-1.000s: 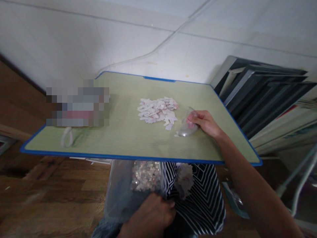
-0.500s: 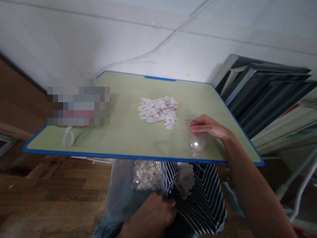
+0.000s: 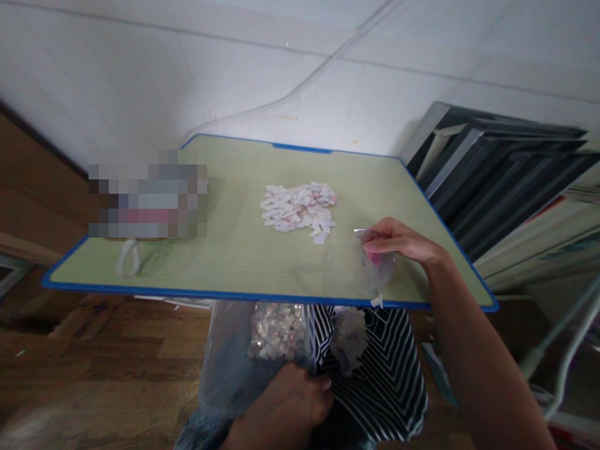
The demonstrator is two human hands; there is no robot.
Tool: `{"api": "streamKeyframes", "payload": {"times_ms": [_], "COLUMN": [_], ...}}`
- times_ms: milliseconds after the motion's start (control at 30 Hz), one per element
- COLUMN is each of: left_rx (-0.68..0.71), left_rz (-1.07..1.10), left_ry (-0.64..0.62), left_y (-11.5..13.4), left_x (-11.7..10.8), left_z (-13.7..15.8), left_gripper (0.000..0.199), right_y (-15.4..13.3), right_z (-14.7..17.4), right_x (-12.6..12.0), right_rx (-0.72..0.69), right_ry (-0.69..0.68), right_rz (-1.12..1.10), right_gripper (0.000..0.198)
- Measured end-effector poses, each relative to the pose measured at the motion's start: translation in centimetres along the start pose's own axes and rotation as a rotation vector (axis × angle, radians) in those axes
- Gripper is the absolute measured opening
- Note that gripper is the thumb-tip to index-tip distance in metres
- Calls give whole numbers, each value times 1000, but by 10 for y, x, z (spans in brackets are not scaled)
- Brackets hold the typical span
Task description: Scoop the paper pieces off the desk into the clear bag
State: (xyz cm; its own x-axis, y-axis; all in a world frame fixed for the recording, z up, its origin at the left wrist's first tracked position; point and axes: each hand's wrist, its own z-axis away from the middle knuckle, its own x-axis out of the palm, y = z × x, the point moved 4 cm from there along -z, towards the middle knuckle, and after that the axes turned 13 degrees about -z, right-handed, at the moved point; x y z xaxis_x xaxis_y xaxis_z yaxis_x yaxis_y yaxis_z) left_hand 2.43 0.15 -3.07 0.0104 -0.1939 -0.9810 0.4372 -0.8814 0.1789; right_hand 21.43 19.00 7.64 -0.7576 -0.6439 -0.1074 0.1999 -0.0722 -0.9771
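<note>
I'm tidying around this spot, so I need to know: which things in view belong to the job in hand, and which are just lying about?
Seemingly in use:
bag, in the right hand
paper scraps
table

Apparently just lying about:
dark panels, leaning at right
cable, on the wall

Table: pale green top [image 3: 234,265] with blue edging [image 3: 187,292], running out on all sides of the scrap pile
Scrap pile [image 3: 297,206]: torn whitish pieces, some pinkish, heaped loosely
Pixelated item [image 3: 154,200]: left of the scrap pile, unreadable
White loop [image 3: 135,259]: left of the scrap pile, nearer the wearer
</note>
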Motion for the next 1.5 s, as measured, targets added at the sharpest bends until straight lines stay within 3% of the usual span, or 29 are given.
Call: {"api": "streamKeyframes", "payload": {"times_ms": [167, 367, 533, 633, 700, 867, 1000, 1300, 1433, 1500], "left_rx": [-4, -5, -8, -8, -14, 0, -10, 0, 5, 5], "left_rz": [1, 6, 1, 9, 10, 13, 2, -7, -23, -17], "left_ry": [-24, -8, 6, 20, 30, 22, -2, 23, 20, 16], "left_y": [0, 1, 0, 1, 0, 1, 0, 0, 1, 2], "left_x": [-1, 2, 2, 3, 5, 7, 5, 2, 1, 1], "left_z": [-1, 1, 1, 1, 2, 2, 1, -1, -2, -1], "left_gripper": [16, 15, 17, 17, 17, 18, 18, 17, 14, 13], "right_y": [-1, 0, 0, 1, 1, 4, 6, 7, 10, 9], "right_z": [2, 1, 4, 6, 5, 0, -3, -10, -14, -14], "right_x": [3, -3, 0, 0, -4, -24, -29, -21, -13, -13], "right_rx": [21, -25, 40, 36, -14, -187, -229, -268, -205, -229], "right_ry": [-71, 54, -68, -70, 45, 580, 772, 740, 554, 537], "right_rz": [4, -33, 12, -21, -59, -99, -92, -99, -107, -119], "right_gripper": [27, 26, 30, 32, 30, 22, 19, 22, 22, 21]}}
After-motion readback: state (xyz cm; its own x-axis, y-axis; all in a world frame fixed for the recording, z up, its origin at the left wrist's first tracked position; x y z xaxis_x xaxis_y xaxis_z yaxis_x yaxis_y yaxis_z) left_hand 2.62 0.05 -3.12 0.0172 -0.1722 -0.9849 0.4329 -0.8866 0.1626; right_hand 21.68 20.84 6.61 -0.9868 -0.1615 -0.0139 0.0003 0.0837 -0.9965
